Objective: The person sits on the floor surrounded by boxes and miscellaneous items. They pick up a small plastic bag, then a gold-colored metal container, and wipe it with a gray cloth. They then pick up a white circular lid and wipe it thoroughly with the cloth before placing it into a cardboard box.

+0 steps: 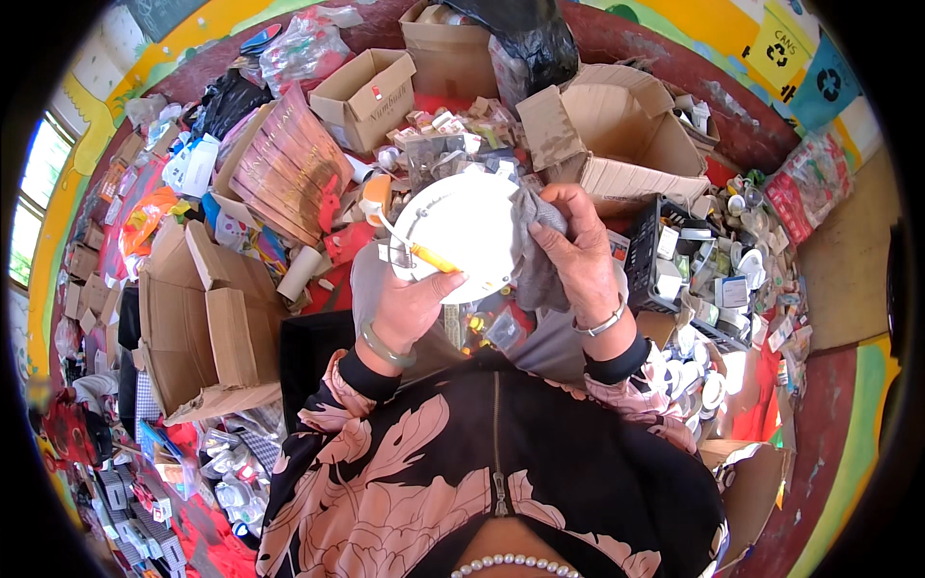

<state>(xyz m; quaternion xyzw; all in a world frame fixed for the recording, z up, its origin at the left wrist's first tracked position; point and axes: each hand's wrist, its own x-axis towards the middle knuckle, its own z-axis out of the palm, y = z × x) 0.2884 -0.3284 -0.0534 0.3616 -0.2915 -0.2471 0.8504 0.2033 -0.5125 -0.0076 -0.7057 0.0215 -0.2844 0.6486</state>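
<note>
- Left hand (414,306) grips the lower-left rim of a round white disc (472,226), which sits between both hands.
- Right hand (585,258) pinches a grey cloth (541,260) at the disc's right edge.
- Black plastic crate (644,249) stands just right of the right hand.

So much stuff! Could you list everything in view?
round panel: one, white, centre
cloth: one, grey, at the panel's right edge
slim piece: one, yellow-orange, at the panel's lower left
cardboard boxes: several, brown, all around
crate: at least one, black, right
plastic bags: several, mixed colours, mostly far side
pennants: two, yellow and blue, upper right
small items: countless, mixed colours, all around
floral jacket: one, black and pink, bottom
left hand: one, bare, gripping the panel
right hand: one, bare, gripping the cloth
</note>
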